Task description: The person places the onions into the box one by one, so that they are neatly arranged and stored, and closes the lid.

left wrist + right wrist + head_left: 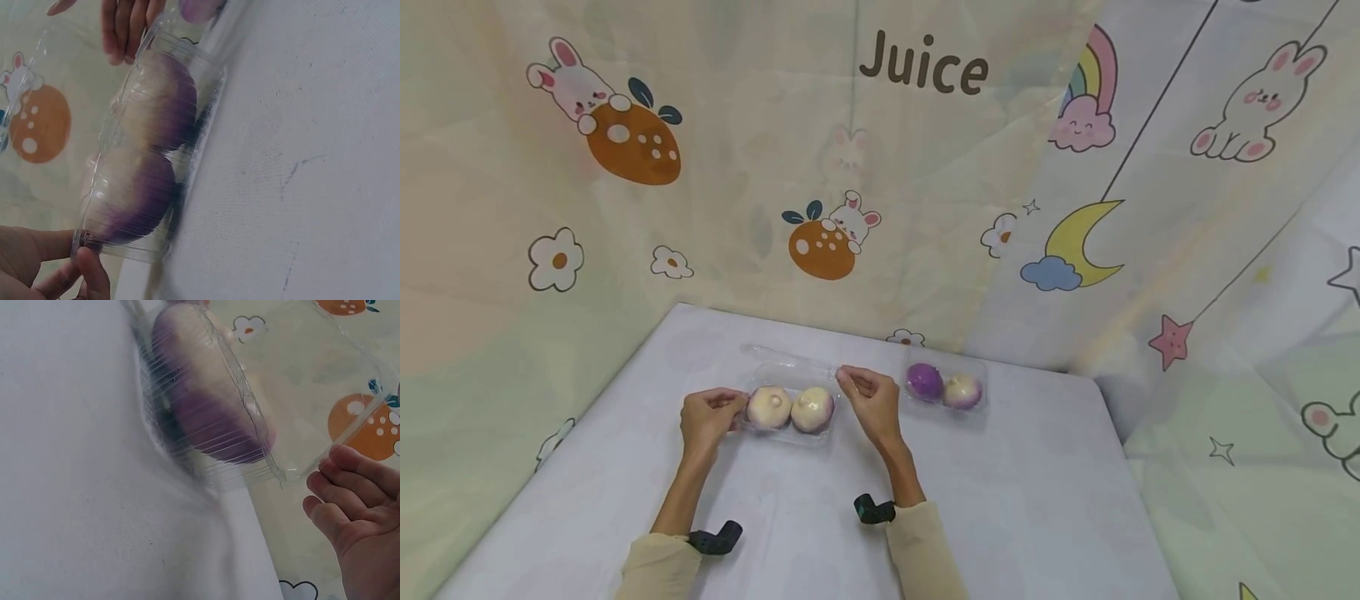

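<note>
A clear plastic clamshell box (790, 437) rests on the white table with its lid (786, 357) raised at the back. Inside lie two turnips, a left one (768, 408) and a right one (812, 410), pale on top and purple below. My left hand (706, 419) pinches the box's left rim between thumb and fingers, plain in the left wrist view. At the lid's right corner, my right hand (875, 406) grips the edge with its fingertips. The right wrist view shows its fingers (350, 494) bent beside the lid; the thumb is mostly out of that picture.
To the right stands a second clear box (973, 367), holding one purple turnip (924, 381) and one pale turnip (962, 391). A printed cloth (737, 217) hangs behind the table (1015, 492) and along its sides.
</note>
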A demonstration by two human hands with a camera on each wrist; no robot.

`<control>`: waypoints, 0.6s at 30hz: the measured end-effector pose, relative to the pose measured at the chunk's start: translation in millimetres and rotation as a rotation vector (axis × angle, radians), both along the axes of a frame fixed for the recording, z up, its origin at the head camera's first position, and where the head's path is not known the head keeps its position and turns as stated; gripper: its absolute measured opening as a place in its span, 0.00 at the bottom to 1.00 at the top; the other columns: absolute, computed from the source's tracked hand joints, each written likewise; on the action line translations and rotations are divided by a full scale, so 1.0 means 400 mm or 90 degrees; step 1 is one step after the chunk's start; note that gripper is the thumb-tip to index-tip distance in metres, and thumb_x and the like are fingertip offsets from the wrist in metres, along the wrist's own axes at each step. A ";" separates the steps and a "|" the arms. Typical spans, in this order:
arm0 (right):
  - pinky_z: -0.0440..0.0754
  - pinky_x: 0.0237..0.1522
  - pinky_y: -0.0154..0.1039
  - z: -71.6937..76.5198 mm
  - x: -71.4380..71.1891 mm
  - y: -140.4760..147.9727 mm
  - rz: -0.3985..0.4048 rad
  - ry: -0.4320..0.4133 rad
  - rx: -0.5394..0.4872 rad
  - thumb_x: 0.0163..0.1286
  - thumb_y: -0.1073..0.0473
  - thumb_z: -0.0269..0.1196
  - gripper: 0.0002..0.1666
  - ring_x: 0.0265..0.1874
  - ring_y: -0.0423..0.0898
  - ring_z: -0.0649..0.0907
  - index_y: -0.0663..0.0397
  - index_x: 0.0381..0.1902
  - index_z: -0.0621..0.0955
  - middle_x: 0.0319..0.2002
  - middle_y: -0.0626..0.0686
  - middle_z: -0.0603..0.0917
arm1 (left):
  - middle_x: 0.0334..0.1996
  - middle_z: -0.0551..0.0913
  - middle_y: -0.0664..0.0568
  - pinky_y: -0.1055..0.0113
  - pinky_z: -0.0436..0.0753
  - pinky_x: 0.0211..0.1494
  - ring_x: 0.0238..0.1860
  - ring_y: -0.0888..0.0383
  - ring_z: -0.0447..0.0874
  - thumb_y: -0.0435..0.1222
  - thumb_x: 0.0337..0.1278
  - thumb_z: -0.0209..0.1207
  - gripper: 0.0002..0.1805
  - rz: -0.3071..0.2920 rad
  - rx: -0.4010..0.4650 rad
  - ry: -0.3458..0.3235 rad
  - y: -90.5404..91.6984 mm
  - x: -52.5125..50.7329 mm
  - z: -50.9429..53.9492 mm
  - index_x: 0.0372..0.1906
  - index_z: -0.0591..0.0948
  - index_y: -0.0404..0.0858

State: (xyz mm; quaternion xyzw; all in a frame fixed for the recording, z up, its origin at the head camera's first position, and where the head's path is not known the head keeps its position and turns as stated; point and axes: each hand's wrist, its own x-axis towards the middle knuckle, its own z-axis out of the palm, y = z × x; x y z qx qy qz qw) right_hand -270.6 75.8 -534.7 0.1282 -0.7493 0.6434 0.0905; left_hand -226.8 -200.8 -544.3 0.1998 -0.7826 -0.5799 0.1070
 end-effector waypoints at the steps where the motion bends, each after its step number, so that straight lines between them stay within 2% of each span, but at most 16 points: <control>1: 0.93 0.58 0.39 -0.002 0.002 -0.001 -0.002 0.002 -0.001 0.77 0.49 0.71 0.20 0.54 0.56 0.94 0.61 0.54 0.91 0.54 0.60 0.94 | 0.24 0.89 0.57 0.73 0.89 0.25 0.20 0.64 0.83 0.34 0.68 0.72 0.12 0.001 0.000 0.000 0.000 0.000 0.000 0.46 0.90 0.26; 4: 0.92 0.60 0.43 -0.013 0.008 -0.004 -0.013 0.012 -0.001 0.77 0.48 0.72 0.19 0.55 0.56 0.93 0.60 0.50 0.92 0.55 0.59 0.94 | 0.24 0.89 0.56 0.72 0.89 0.25 0.21 0.64 0.84 0.35 0.69 0.71 0.13 0.002 -0.003 -0.003 0.001 0.000 0.000 0.47 0.90 0.27; 8: 0.88 0.66 0.55 -0.027 0.021 -0.006 -0.019 0.022 0.011 0.72 0.50 0.76 0.18 0.61 0.58 0.91 0.60 0.47 0.92 0.58 0.58 0.93 | 0.26 0.89 0.56 0.71 0.90 0.26 0.22 0.63 0.85 0.36 0.70 0.71 0.14 -0.001 -0.003 -0.011 -0.001 0.002 -0.001 0.48 0.90 0.27; 13: 0.85 0.69 0.65 -0.036 0.038 -0.003 -0.006 0.019 0.043 0.68 0.51 0.79 0.23 0.65 0.60 0.88 0.61 0.54 0.90 0.61 0.55 0.92 | 0.28 0.90 0.57 0.73 0.91 0.28 0.24 0.66 0.86 0.37 0.71 0.69 0.16 -0.010 0.024 -0.009 -0.006 0.008 -0.005 0.51 0.89 0.26; 18: 0.86 0.68 0.65 -0.047 0.046 0.000 0.010 0.032 0.069 0.67 0.52 0.80 0.27 0.66 0.61 0.88 0.60 0.58 0.89 0.63 0.55 0.90 | 0.30 0.89 0.60 0.74 0.91 0.31 0.26 0.70 0.86 0.35 0.77 0.63 0.20 -0.031 0.068 -0.024 -0.015 0.014 -0.007 0.60 0.84 0.22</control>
